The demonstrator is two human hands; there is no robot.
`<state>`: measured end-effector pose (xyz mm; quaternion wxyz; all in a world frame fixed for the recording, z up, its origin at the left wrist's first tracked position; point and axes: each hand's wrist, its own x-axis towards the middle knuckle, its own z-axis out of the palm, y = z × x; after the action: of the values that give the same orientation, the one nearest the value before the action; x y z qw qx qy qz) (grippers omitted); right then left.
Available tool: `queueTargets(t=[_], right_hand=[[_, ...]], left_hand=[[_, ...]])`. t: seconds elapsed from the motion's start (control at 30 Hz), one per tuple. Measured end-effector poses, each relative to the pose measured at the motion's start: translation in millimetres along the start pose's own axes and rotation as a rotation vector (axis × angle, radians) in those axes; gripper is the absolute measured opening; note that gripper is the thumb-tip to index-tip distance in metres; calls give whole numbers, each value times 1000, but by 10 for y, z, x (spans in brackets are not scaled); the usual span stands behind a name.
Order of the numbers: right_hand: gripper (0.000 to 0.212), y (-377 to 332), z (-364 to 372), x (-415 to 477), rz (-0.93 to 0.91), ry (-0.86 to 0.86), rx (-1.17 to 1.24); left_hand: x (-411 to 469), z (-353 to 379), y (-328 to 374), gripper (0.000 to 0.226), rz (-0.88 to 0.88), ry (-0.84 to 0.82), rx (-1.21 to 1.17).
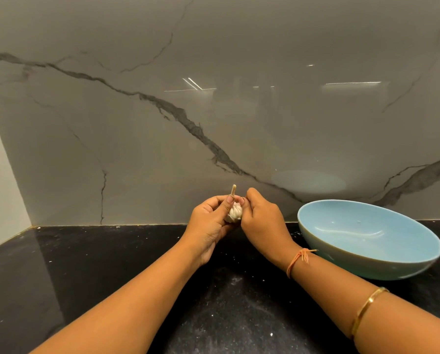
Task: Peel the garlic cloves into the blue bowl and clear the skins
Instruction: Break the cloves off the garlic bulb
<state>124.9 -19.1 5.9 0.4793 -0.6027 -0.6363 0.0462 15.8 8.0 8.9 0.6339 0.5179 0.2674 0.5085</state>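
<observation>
Judged barely begun: left hand (211, 222) and right hand (263, 221) grip an unpeeled garlic bulb (235, 212) (stem (233, 191) up) mid-frame; blue bowl (382, 226), lower right, holds no cloves.

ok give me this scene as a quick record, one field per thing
left grip: holds the garlic bulb, stem up
right grip: fingertips pinch at the bulb's top
garlic bulb: skin on, held above the counter
blue bowl: on the counter, right of the hands, no cloves seen inside
counter: black, pale flecks scattered
</observation>
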Motion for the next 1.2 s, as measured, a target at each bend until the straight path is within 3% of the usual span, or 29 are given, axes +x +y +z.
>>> queueTargets(t=[0.13, 0.23, 0.4, 0.5, 0.77, 1.2], right_hand=[[23, 8, 70, 39, 168, 17, 157], [15, 17, 77, 21, 266, -64, 259], [21, 23, -37, -1, 148, -35, 194], [20, 17, -51, -15, 142, -53, 242], [17, 28, -72, -5, 13, -63, 53], [7, 34, -60, -1, 37, -109, 2]], left_hand=[[3, -13, -1, 16, -21, 22, -26], [17, -20, -6, 15, -40, 64, -21], [60, -53, -29, 13, -37, 145, 2], [48, -52, -25, 13, -24, 128, -14], [31, -43, -35, 10, 1, 79, 55], [5, -33, -52, 7, 7, 78, 198]])
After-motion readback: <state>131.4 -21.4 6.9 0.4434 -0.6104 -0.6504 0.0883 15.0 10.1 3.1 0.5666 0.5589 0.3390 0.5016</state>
